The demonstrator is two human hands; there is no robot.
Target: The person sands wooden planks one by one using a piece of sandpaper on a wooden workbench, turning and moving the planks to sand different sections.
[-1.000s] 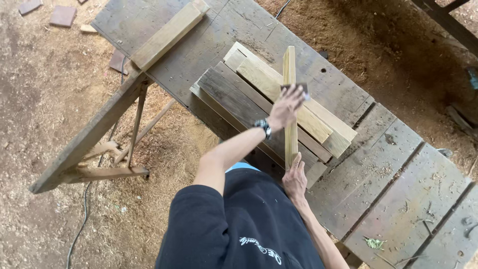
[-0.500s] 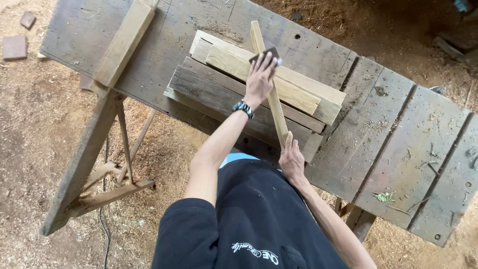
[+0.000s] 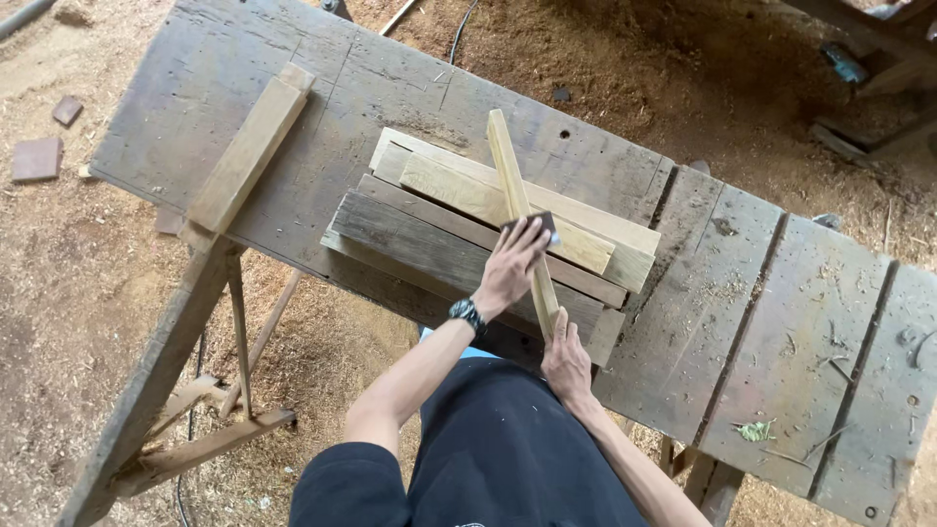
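On wood strip (image 3: 515, 210): both hands (image 3: 510, 265) pressing

Soft, even daylight, no glare, no hard shadows. Sharp at centre; bench (image 3: 293, 146) grain clear. Slight wide-angle bend at edges. Dim patch under bench, sawdust ground (image 3: 59, 293) bright.

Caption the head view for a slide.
Left hand presses a sanding pad on a thin wooden strip; right hand steadies its near end.
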